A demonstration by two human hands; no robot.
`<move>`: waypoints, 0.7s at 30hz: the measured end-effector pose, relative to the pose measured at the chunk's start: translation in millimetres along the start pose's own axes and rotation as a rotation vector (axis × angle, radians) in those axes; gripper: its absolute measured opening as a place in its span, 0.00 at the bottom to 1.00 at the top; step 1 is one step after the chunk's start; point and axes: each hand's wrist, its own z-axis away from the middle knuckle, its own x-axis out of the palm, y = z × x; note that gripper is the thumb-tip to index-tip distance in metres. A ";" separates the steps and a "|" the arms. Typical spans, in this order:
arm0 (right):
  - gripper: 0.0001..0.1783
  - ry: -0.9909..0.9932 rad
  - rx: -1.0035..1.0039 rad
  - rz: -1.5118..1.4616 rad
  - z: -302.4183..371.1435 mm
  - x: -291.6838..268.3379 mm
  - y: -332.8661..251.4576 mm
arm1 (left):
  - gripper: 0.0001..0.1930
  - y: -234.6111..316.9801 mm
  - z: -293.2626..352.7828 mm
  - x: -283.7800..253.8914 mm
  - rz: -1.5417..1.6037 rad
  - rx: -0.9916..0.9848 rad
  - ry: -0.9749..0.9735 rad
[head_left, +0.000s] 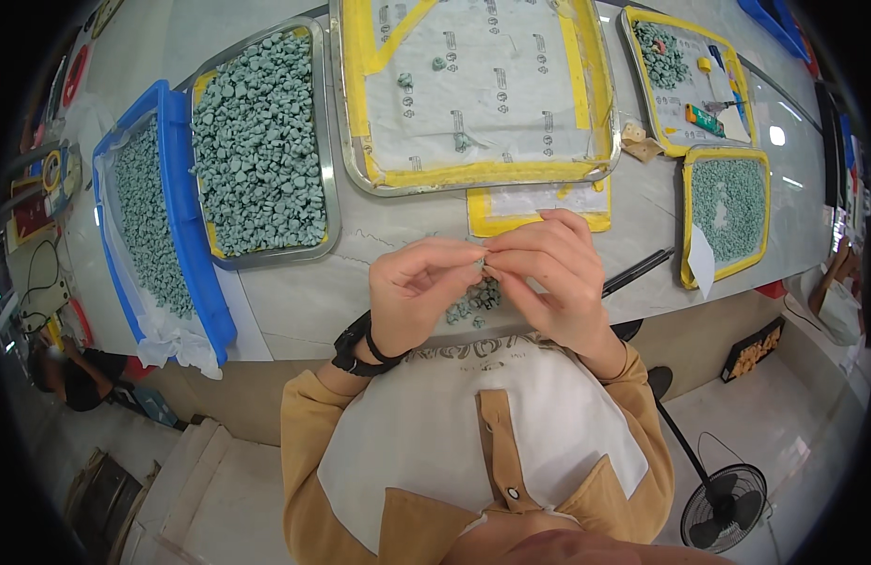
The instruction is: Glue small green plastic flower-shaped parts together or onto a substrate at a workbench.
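Note:
My left hand (pixel 409 290) and my right hand (pixel 553 268) meet fingertip to fingertip over the near edge of the table. Both are closed in a pinch around a small grey-green piece (pixel 480 265), mostly hidden by the fingers. Just below them lies a small heap of similar grey-green pieces (pixel 473 303), partly covered by my hands. Beyond my fingers is a flat, yellow-taped sheet (pixel 539 202). To the right of my right hand rests a dark, slim tool (pixel 638 271), its kind unclear.
Left stand a metal tray (pixel 332 188) and a blue tray (pixel 189 217), both full of grey-green pieces. A large paper-lined tray (pixel 473 104) with a few pieces lies ahead. Two yellow-edged trays, one small (pixel 686 217), are at right. A fan (pixel 723 508) stands on the floor.

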 end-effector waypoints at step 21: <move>0.12 -0.054 -0.044 -0.196 -8.1 -7.3 3.4 | 0.13 2.7 -2.7 -4.1 -0.210 0.191 -0.109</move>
